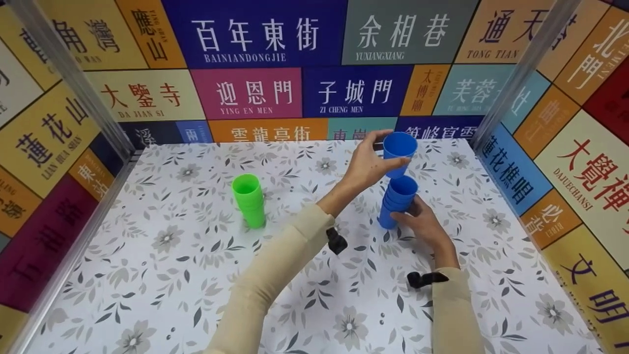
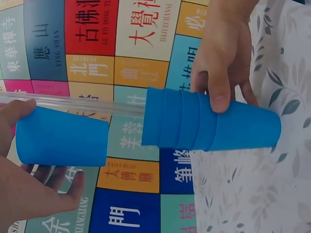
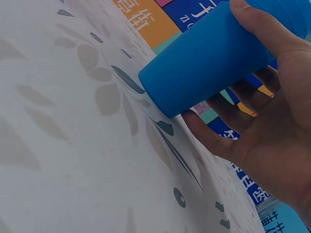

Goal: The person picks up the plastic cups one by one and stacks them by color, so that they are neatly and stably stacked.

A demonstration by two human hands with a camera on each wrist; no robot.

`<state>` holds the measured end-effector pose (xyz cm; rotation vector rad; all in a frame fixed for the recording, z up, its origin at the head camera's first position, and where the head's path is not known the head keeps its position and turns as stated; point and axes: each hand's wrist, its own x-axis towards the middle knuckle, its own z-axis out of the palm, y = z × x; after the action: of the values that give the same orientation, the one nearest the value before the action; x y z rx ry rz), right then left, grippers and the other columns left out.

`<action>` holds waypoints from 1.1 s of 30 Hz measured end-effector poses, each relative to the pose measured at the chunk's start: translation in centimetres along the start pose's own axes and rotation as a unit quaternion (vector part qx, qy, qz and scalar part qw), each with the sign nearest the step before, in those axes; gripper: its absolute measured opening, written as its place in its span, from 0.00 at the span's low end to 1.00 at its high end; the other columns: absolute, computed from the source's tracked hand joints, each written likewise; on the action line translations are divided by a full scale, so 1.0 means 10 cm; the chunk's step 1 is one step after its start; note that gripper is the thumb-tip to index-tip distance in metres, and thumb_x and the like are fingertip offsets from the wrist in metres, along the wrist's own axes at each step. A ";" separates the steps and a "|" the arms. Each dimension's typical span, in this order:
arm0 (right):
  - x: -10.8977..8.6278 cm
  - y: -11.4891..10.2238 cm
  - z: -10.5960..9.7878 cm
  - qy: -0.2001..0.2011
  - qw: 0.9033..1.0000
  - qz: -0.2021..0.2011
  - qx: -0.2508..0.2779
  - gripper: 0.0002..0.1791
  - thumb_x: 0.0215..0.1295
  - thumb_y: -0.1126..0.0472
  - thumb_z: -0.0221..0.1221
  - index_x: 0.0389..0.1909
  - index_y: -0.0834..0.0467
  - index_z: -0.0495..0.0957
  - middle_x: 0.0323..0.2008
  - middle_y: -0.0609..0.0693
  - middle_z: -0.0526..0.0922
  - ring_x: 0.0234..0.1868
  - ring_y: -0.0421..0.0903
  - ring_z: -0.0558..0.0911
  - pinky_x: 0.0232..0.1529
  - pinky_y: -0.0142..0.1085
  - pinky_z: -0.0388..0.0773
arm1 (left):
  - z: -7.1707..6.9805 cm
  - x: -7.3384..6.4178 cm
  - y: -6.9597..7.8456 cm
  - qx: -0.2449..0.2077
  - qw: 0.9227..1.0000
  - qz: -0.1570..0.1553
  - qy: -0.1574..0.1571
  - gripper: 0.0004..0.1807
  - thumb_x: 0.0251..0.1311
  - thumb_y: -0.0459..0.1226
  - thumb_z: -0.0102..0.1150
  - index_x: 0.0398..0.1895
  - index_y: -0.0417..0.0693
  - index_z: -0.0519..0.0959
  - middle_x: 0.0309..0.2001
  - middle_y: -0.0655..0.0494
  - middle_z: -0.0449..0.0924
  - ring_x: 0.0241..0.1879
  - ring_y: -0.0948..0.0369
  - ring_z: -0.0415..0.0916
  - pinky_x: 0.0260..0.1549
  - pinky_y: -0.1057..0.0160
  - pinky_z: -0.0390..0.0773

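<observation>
A single blue cup [image 1: 400, 147] is pinched upright between the thumb and fingers of my left hand [image 1: 369, 164]. It hovers just above a stack of blue cups [image 1: 395, 201], and the left wrist view shows a gap between the cup [image 2: 63, 138] and the stack [image 2: 194, 119]. My right hand [image 1: 425, 223] grips that stack low on its side, thumb on the near face. In the right wrist view the lowest blue cup [image 3: 209, 58] has its base close to the cloth, and the right fingers [image 3: 214, 133] curl behind it.
A stack of green cups [image 1: 249, 199] stands on the left part of the table, which has a white floral cloth [image 1: 295, 305]. Panels with printed place names [image 1: 245, 93] rise behind and on both sides, with clear corner posts [image 1: 521, 69].
</observation>
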<state>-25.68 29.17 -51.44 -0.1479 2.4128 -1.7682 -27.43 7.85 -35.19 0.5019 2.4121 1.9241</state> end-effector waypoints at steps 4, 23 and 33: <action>0.01 -0.01 0.01 -0.001 1.000 0.006 -0.008 0.52 0.61 0.44 0.68 0.79 0.52 0.50 0.74 0.61 0.64 0.76 0.61 0.62 0.77 0.59 0.52 | 0.08 0.00 0.00 -0.004 1.000 -0.001 -0.009 0.40 0.54 0.45 0.75 0.70 0.54 0.68 0.66 0.53 0.74 0.65 0.57 0.73 0.60 0.60 0.79; 0.01 0.02 0.02 -0.008 1.000 -0.030 -0.002 0.47 0.64 0.48 0.67 0.78 0.53 0.53 0.72 0.61 0.67 0.75 0.61 0.64 0.77 0.59 0.55 | 0.21 -0.03 -0.19 0.007 0.999 -0.010 -0.046 0.41 0.53 0.45 0.75 0.71 0.55 0.68 0.67 0.54 0.73 0.66 0.57 0.73 0.61 0.59 0.78; 0.00 0.05 0.00 0.004 0.999 -0.032 0.008 0.44 0.66 0.54 0.66 0.77 0.57 0.55 0.71 0.64 0.68 0.73 0.61 0.66 0.76 0.57 0.57 | 0.19 -0.03 -0.28 -0.021 0.998 -0.004 -0.059 0.44 0.53 0.45 0.76 0.73 0.53 0.65 0.67 0.52 0.74 0.67 0.57 0.72 0.64 0.58 0.76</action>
<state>-25.65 29.35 -51.95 -0.2201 2.4244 -1.8176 -27.44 9.05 -38.38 0.5841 2.2928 1.8819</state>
